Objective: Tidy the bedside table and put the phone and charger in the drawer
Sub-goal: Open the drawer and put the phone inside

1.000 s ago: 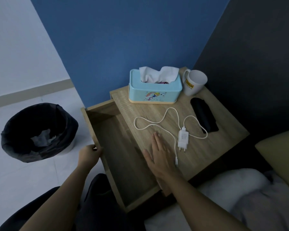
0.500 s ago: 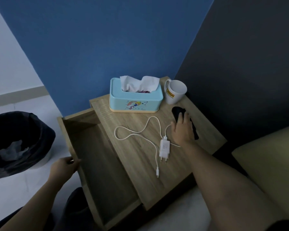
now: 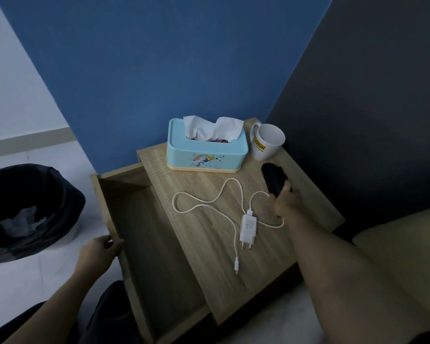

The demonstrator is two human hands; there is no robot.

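The black phone [image 3: 273, 177] lies on the right side of the wooden bedside table [image 3: 209, 244], and my right hand [image 3: 287, 203] has its fingers and thumb closed around the phone's near end. A white charger [image 3: 247, 227] with its looped white cable [image 3: 204, 204] lies in the middle of the tabletop. The drawer [image 3: 149, 256] stands pulled out to the left and is bare inside. My left hand [image 3: 98, 252] grips the drawer's front edge.
A light blue tissue box [image 3: 206, 155] and a white mug [image 3: 266, 142] stand at the back of the table. A black-lined waste bin [image 3: 27, 209] sits on the floor at left. A yellowish pillow [image 3: 402, 256] and white bedding are at right.
My right hand moved from the table's front edge across to the phone and closed on its near end. My left hand stayed on the drawer front.
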